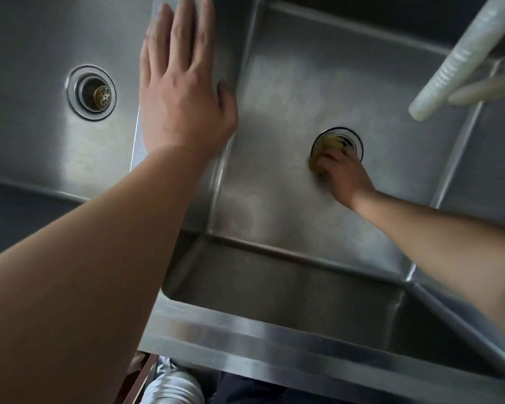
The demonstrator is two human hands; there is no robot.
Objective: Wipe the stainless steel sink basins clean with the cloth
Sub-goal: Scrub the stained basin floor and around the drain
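The right hand is curled round a bunched yellowish cloth and presses it on the floor of the right basin, with the cloth at its fingertips and lying over the near-left edge of that basin's drain. The left hand lies flat and spread, fingers straight, on the divider between the two basins, the thumb hanging over the right basin's side; it seems to be bracing the body. Judging by this, the job is in mid-course: the work is on the right basin's floor at the drain. The steel around the right hand shows cloudy, dull patches, so it is hard to say how much of this floor is done; its walls and the left basin, beyond the left hand, may yet need wiping. The left basin has its own drain with a brass-coloured strainer and looks dry and dull. Above and to the right of the right hand a pale ribbed hose hangs over the basin. The steel front rim runs below both arms, and the light is dim.
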